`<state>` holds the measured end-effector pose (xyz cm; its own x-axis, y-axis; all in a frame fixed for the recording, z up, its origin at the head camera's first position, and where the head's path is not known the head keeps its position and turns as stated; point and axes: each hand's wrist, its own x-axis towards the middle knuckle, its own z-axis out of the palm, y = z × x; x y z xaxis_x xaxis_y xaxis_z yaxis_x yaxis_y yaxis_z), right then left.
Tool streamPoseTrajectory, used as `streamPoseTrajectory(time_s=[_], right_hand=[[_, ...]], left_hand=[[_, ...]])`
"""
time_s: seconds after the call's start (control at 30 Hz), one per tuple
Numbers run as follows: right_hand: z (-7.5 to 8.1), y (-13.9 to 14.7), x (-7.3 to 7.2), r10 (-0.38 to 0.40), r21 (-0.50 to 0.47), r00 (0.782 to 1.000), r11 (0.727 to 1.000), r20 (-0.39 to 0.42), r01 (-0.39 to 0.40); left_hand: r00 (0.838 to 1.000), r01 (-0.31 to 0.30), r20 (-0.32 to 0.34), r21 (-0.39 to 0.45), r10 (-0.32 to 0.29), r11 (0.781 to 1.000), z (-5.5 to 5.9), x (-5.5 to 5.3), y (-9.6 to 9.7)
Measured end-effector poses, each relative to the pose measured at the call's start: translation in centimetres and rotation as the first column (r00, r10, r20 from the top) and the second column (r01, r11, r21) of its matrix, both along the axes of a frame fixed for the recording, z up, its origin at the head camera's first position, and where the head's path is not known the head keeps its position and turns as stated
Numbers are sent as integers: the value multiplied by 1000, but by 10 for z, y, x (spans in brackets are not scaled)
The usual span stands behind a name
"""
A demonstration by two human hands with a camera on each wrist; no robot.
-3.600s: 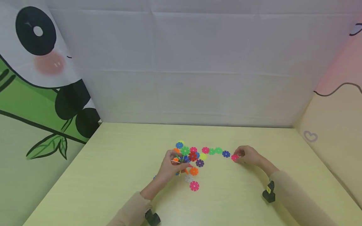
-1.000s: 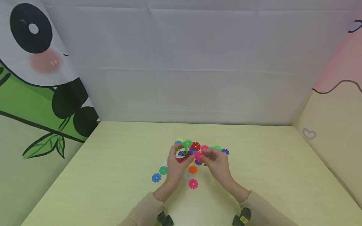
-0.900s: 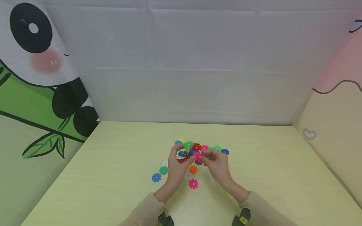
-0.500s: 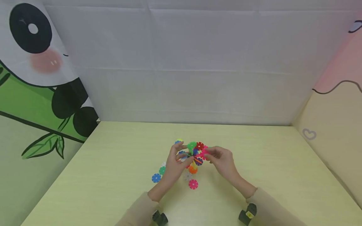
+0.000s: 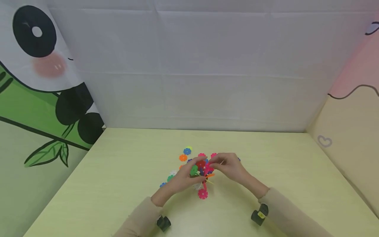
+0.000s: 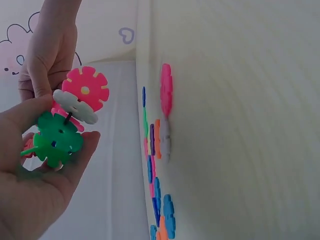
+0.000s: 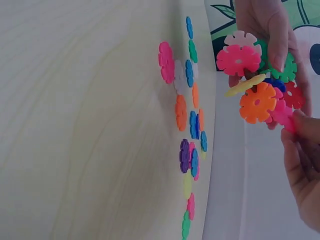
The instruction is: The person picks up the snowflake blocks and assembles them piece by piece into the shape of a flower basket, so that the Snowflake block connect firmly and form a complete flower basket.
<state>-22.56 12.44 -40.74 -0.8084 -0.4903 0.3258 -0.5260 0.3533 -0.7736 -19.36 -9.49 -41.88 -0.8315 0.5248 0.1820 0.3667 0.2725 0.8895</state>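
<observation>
The multicoloured notched-disc cluster (image 7: 262, 94) has turned

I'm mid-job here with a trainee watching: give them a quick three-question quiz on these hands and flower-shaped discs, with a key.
1. Which hand pinches the pink disc at the edge of the joined cluster?
2. Which disc on the table lies nearest the bottom of the head view? A) blue B) pink C) green
3. True or false: the joined cluster lies flat on the table.

Key:
1. The right hand.
2. B, the loose pink disc.
3. False; the left hand holds it above the table.
</observation>
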Motion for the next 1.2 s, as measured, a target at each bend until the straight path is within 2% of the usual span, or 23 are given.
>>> streamPoseTrajectory(time_s=[0.1, 0.23, 0.4, 0.5, 0.6, 0.7, 0.83, 1.03, 1.2], right_hand=[[0, -1, 0, 10, -2, 1000, 1000, 8, -10], [1, 0, -4, -3, 16, 999, 1000, 32, 2], [-6, 3, -23, -46, 110, 994, 993, 96, 36], [-18, 4, -36, -15, 199, 992, 980, 127, -10], [-31, 2, -46, 16, 258, 986, 964, 167, -59], [-42, -3, -52, 14, 288, 977, 955, 212, -76], [-52, -8, -57, -7, 339, 970, 937, 242, -78], [-53, -12, -57, -38, 378, 971, 924, 235, -55], [-50, -12, -54, -20, 366, 981, 929, 193, -53]], left_hand=[[999, -40, -26, -5, 40, 999, -5, 0, 2], [992, -128, -12, 12, 128, 992, -11, -4, 0], [962, -268, 45, -9, 268, 963, -15, -9, -11], [946, -312, 83, -19, 312, 950, -16, -8, -20], [939, -329, 96, -32, 331, 944, -15, -6, -28], [932, -346, 106, -33, 347, 938, -14, -2, -32], [939, -322, 120, -22, 322, 946, -14, 0, -37], [953, -279, 115, -20, 279, 960, -14, 1, -39], [955, -276, 111, -15, 276, 961, -16, 0, -35]])
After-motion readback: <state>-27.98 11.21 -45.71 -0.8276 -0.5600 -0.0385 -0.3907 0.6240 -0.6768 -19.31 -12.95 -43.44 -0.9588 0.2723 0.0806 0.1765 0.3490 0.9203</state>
